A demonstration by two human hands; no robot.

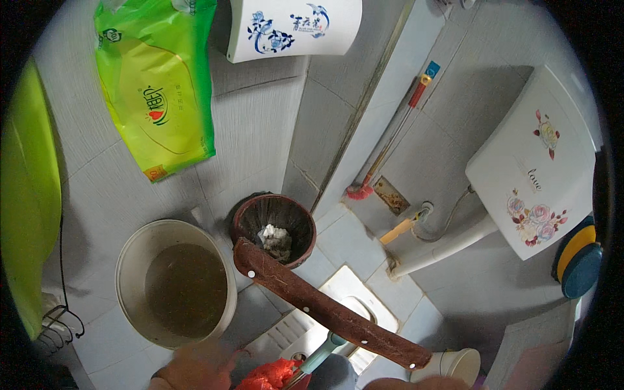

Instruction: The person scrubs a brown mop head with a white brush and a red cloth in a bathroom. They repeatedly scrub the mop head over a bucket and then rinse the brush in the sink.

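Head view: your left hand (195,370) is a blur at the bottom edge, left of centre; your right hand (416,385) is a sliver cut off at bottom right of centre. I cannot tell whether either is spread or gripping. The brown studded mop head (331,315) slants across lower centre, above both hands, partly hiding the white squat toilet (341,283). Its teal handle (322,354) runs off the bottom.

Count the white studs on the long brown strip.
4, in a row along the brown strip: upper-left stud, upper-middle stud, lower-middle stud and lower-right stud. Any on its far side would be hidden.
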